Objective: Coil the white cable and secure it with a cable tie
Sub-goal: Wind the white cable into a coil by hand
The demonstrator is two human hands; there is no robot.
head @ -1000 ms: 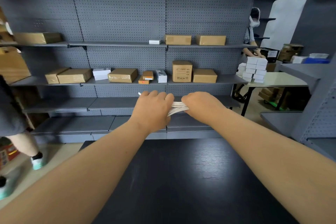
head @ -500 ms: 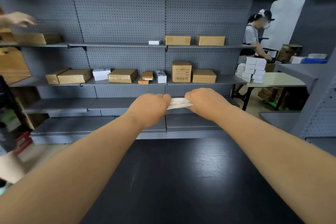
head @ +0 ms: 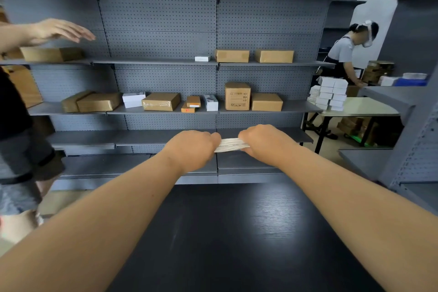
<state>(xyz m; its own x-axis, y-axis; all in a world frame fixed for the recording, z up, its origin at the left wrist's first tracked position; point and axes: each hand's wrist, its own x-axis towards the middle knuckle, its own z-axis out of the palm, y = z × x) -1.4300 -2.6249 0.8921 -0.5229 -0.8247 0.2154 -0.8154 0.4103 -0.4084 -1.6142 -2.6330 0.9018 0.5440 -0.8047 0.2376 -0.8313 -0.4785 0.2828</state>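
Observation:
The white cable (head: 230, 145) is a flat bundle of several parallel strands stretched between my two fists, held in the air beyond the far edge of the black table (head: 237, 232). My left hand (head: 193, 149) grips the bundle's left end with its fingers curled under. My right hand (head: 263, 141) grips the right end the same way. Only a short span of cable shows between the knuckles; both ends are hidden inside the fists. No cable tie is visible.
Grey pegboard shelving (head: 166, 19) with several cardboard and white boxes stands ahead. A person at the left reaches a hand (head: 59, 31) over a shelf box. Another person (head: 348, 52) works at the back right by a pale table (head: 360, 106) with stacked white boxes.
My hands have drawn slightly apart and pulled the loose loops into a tight flat bundle. The hand of the person at the left has swung in over the shelf.

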